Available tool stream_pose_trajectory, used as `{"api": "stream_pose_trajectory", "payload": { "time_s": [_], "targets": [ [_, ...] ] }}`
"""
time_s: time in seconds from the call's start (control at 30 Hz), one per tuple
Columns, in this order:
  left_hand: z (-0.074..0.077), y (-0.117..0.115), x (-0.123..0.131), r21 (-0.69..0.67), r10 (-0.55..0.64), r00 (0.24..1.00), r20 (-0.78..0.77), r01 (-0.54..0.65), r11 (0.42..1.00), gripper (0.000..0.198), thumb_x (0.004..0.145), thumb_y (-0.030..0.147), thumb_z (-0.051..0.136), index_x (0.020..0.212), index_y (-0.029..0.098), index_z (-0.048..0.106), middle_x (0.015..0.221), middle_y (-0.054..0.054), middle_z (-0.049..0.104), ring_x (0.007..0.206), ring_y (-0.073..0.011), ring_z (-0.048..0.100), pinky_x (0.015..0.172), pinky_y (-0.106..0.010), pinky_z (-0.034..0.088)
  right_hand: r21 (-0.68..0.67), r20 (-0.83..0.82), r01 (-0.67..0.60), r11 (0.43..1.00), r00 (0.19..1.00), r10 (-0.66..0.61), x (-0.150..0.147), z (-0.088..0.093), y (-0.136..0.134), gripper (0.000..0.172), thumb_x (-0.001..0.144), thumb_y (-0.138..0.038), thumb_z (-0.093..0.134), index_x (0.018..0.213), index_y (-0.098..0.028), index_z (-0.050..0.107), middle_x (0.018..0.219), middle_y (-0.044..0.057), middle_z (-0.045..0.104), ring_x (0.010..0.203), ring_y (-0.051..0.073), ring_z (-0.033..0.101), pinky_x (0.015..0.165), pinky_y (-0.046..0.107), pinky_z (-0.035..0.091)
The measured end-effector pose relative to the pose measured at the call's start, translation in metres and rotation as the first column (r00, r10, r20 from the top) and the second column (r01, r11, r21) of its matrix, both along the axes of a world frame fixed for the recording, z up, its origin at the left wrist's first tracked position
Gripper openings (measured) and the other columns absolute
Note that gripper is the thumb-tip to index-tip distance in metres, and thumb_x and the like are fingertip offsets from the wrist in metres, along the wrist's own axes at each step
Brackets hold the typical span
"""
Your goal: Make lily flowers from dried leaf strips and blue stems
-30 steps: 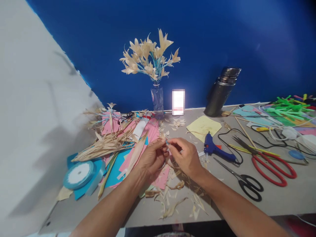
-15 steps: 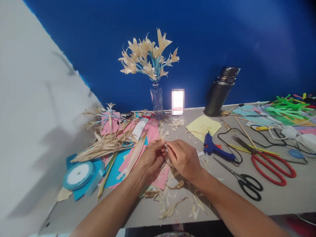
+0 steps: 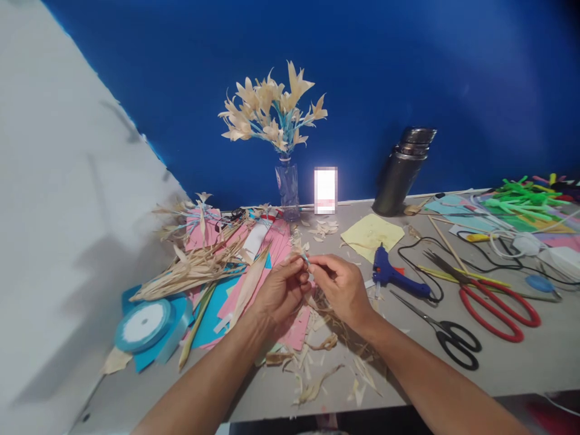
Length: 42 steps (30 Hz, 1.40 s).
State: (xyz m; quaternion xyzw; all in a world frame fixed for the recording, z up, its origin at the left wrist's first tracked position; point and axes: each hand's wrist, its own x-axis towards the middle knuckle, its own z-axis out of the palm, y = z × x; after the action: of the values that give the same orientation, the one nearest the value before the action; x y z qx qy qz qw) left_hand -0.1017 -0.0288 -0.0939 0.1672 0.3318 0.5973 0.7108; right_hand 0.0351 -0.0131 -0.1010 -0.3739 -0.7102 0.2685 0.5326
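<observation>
Hands are meeting over the middle of the grey table (image 3: 507, 362), fingertips pressed together on a small pale piece with a bit of light blue (image 3: 306, 260); it is too small to tell exactly what it is. The left hand (image 3: 281, 290) is pinching it from the left side and the right hand (image 3: 342, 287) is pinching it from the right, so both are closing on the same piece, which is sitting above the litter of dried husk scraps (image 3: 317, 362) and the pink paper (image 3: 294, 329). Just right of the right hand a blue glue gun (image 3: 392, 272) is lying on the table, with black scissors (image 3: 446, 332) and red scissors (image 3: 493, 299) further right. To the left, a bundle of dried husk strips (image 3: 194, 269) is resting on pink and blue sheets, and a roll of blue ribbon (image 3: 142, 317) is lying near the table's left edge. At the back, a clear vase of husk flowers (image 3: 276, 115) is standing against the blue wall, and a dark metal flask (image 3: 401, 172) is standing well apart to its right
</observation>
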Motion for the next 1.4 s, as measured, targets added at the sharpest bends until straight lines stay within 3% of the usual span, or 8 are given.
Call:
{"api": "stream_pose_trajectory", "payload": {
  "time_s": [0.4,0.63,0.8,0.93,1.1,1.27,1.33,1.4],
  "targets": [
    [-0.002,0.002,0.000,0.036,0.032,0.998,-0.062,-0.029,0.999,0.035,0.058,0.022,0.092,0.067,0.013,0.059,0.061,0.003,0.056,0.054,-0.0059,0.050,0.050,-0.017,0.042,0.379,0.312,0.058,0.924,0.932,-0.186,0.001,-0.004,-0.004,0.023,0.099,-0.014,0.050,0.092,-0.017,0.072,0.082,0.009,0.074,0.078,0.020,0.068,0.075,0.031,0.051],
    [-0.002,0.002,-0.002,0.007,0.043,0.999,-0.004,-0.043,0.999,0.037,0.057,0.021,0.093,0.071,0.014,0.060,0.060,0.003,0.057,0.053,-0.0064,0.050,0.049,-0.017,0.042,-0.024,0.083,0.041,0.999,0.996,-0.039,0.000,0.000,-0.002,0.012,0.090,-0.020,0.062,0.091,-0.019,0.074,0.082,0.005,0.077,0.072,0.018,0.070,0.069,0.028,0.053],
    [0.000,0.001,-0.002,0.012,0.020,1.000,0.000,-0.020,1.000,0.037,0.058,0.023,0.093,0.072,0.015,0.059,0.062,0.002,0.058,0.053,-0.0070,0.050,0.050,-0.018,0.043,-0.412,-0.120,-0.148,0.899,0.987,0.107,0.003,0.003,0.004,0.016,0.086,-0.030,0.064,0.082,-0.018,0.073,0.070,0.002,0.073,0.058,0.015,0.065,0.055,0.024,0.051],
    [0.000,0.002,-0.005,0.015,0.018,1.000,-0.008,-0.018,1.000,0.036,0.061,0.022,0.091,0.073,0.015,0.058,0.063,0.003,0.057,0.053,-0.0068,0.050,0.049,-0.018,0.042,-0.404,-0.120,-0.137,0.904,0.988,0.096,0.007,0.005,0.008,0.022,0.086,-0.037,0.063,0.083,-0.017,0.072,0.073,0.003,0.074,0.061,0.016,0.066,0.057,0.025,0.051],
    [0.002,0.003,-0.008,-0.012,0.034,0.999,0.000,-0.034,0.999,0.034,0.062,0.017,0.089,0.073,0.015,0.057,0.063,0.003,0.055,0.054,-0.0074,0.050,0.048,-0.017,0.040,-0.168,0.108,0.183,0.969,0.980,-0.166,0.054,0.037,0.017,0.023,0.088,-0.038,0.061,0.085,-0.018,0.073,0.073,0.003,0.074,0.062,0.017,0.066,0.061,0.026,0.050],
    [0.004,0.004,-0.013,-0.023,0.011,1.000,-0.023,-0.011,1.000,0.026,0.070,0.013,0.083,0.074,0.015,0.057,0.064,0.003,0.055,0.054,-0.0068,0.049,0.047,-0.017,0.041,0.133,0.660,0.498,0.857,0.600,-0.451,0.161,0.049,0.026,0.020,0.090,-0.026,0.055,0.089,-0.021,0.074,0.086,0.007,0.076,0.079,0.022,0.069,0.071,0.031,0.046],
    [0.006,0.006,-0.014,-0.005,0.021,0.998,-0.056,-0.022,1.000,0.023,0.072,0.013,0.081,0.075,0.015,0.059,0.064,0.003,0.056,0.054,-0.0072,0.051,0.048,-0.017,0.042,0.118,0.855,0.517,0.848,0.382,-0.351,0.201,0.040,0.025,0.019,0.088,-0.025,0.058,0.096,-0.019,0.074,0.094,0.011,0.075,0.085,0.026,0.069,0.071,0.032,0.045],
    [0.010,0.008,-0.014,-0.002,0.017,0.996,-0.086,-0.018,1.000,0.020,0.074,0.013,0.079,0.075,0.015,0.059,0.065,0.003,0.056,0.055,-0.0076,0.052,0.049,-0.018,0.044,0.055,0.924,0.484,0.873,0.307,-0.229,0.228,0.029,0.021,0.021,0.090,-0.027,0.059,0.102,-0.018,0.072,0.101,0.013,0.074,0.090,0.027,0.069,0.072,0.032,0.045]
  ]
}}
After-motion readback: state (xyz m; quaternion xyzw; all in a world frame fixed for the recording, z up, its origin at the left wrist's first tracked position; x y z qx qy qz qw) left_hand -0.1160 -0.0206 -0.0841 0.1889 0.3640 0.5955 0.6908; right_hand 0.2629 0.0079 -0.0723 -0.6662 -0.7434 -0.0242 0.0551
